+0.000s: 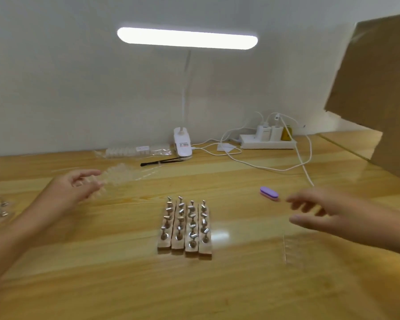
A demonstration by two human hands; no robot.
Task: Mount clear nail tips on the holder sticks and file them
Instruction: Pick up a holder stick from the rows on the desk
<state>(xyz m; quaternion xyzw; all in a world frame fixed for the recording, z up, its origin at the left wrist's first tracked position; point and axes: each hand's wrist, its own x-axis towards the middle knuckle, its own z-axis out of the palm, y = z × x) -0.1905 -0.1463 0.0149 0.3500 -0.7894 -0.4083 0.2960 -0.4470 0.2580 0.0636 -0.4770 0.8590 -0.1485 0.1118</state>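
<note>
While the holder sticks [184,227] stand bare at centre desk [125,285], nothing looks mounted or filed yet: left grip [79,185] meets the clear nail tips [123,175] centre-left, closure too blurred to tell; right grip [310,211] spread, empty, beside the purple file [269,193].

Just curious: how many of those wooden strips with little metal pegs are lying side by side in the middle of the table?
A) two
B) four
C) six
B: four wooden strips lie edge to edge in the middle of the table, each carrying a row of metal pegs.
</note>
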